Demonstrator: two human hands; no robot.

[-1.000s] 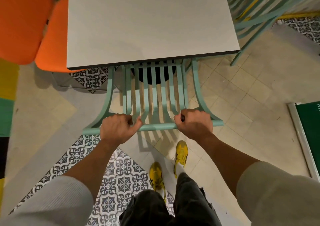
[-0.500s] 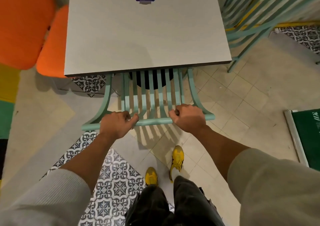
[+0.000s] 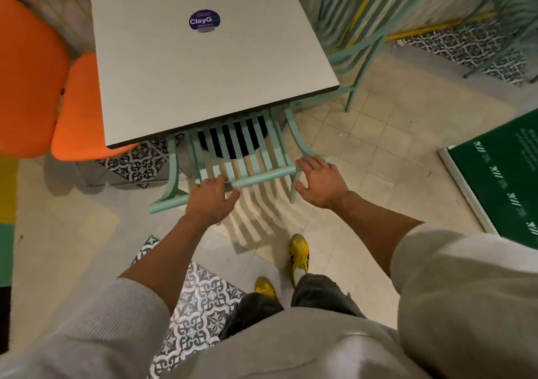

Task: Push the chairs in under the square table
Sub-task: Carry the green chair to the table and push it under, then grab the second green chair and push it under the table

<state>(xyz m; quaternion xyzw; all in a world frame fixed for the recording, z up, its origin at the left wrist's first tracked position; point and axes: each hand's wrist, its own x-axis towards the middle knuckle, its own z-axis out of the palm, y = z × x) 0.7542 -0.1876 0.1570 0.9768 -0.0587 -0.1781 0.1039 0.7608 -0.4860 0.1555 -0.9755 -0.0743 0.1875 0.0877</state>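
No firm grip: left hand [image 3: 211,201] rests loose on mint slatted chair [image 3: 262,176] rail, right hand [image 3: 318,182] spread at rail end. Risk: uneven push skews chair against square bench [image 3: 203,67] edge.

The worktop [image 3: 203,67] hides the seat and front legs of the mint chair [image 3: 262,175], the orange chair [image 3: 29,73] runs off the left edge, and I cannot read the sticker's [image 3: 204,20] small print.

The mint-green slatted chair [image 3: 262,176] stands at centre frame, its seat tucked under the near edge of the square grey tabletop [image 3: 203,67], the backrest still showing. An orange chair [image 3: 84,111] sits partly under the tabletop's left side. More mint-green chairs [image 3: 361,44] crowd the upper right.
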